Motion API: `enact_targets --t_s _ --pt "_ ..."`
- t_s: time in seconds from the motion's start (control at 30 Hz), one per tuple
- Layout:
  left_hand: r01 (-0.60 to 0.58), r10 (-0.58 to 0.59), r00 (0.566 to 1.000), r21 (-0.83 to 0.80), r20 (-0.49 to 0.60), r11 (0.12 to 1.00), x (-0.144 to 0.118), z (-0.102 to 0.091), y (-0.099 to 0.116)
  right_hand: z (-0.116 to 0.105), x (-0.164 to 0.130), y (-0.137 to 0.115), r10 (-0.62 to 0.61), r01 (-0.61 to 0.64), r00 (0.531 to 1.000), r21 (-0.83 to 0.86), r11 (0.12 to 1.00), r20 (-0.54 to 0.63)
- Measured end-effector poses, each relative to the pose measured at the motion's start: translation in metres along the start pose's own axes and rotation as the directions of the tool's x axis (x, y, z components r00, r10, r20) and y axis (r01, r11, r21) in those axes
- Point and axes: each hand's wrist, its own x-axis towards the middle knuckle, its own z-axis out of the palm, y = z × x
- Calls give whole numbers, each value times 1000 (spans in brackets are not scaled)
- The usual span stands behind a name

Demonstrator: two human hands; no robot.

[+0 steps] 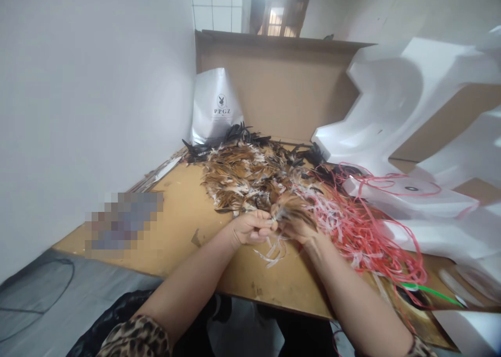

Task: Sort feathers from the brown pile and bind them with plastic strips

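A heap of brown, white and black feathers [250, 174] lies on a brown board [183, 226] in front of me. My left hand [250, 227] and my right hand [299, 231] meet at the near edge of the heap. Both are closed on a small bunch of brown feathers [291, 213], with white strips [274, 252] hanging below my fingers. A tangle of red and white strings [360, 231] spreads to the right of my right hand.
White foam packing pieces [395, 111] stack up on the right. A cardboard wall [282, 85] stands behind the heap, with a white bag [215, 106] leaning on it. A white wall [90, 101] closes the left side. A green strip [426, 290] lies near the right edge.
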Motion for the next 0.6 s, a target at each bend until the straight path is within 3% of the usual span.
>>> enact_targets --t_s 0.1,0.2,0.33,0.6 --pt "-77 91 993 -189 69 979 3 0 -3 9 1 6 121 -134 991 384 914 56" --pt "-112 155 980 -290 128 951 4 2 -5 11 1 4 143 -147 989 533 833 49" --pt "-110 173 973 -348 155 931 5 3 -6 9 1 -1 146 -138 989 574 807 34" --pt "-30 91 981 -334 170 942 5 2 -7 7 0 -9 107 -102 994 498 861 19"
